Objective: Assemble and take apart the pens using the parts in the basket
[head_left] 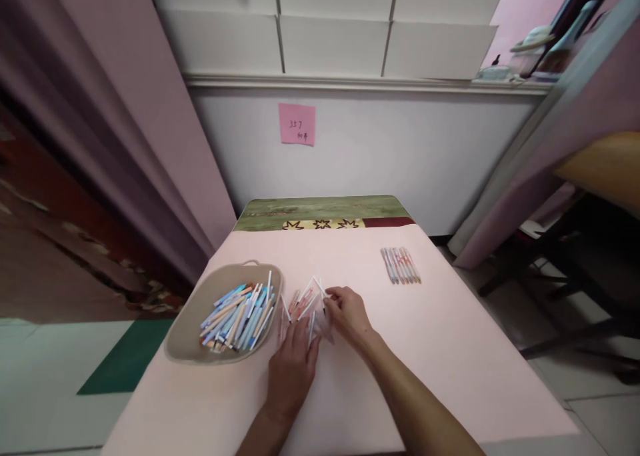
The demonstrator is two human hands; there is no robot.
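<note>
Near the middle of the pink-covered table, both my hands are on a clear plastic pouch with stiff white edges that make a zigzag. Pinkish pens show in or behind it; which of the two I cannot tell. My right hand pinches the pouch's upper right edge between thumb and fingertips. Lower down, my left hand has its fingers and thumb on the pouch's near left part, partly covering it. Just left of it stands a beige basket holding many loose pens, mostly blue, purple and tan.
A flat row of several pens lies at the table's right. A pink note is stuck on the white wall behind. Purple curtains hang at the left, and a dark chair stands at the right.
</note>
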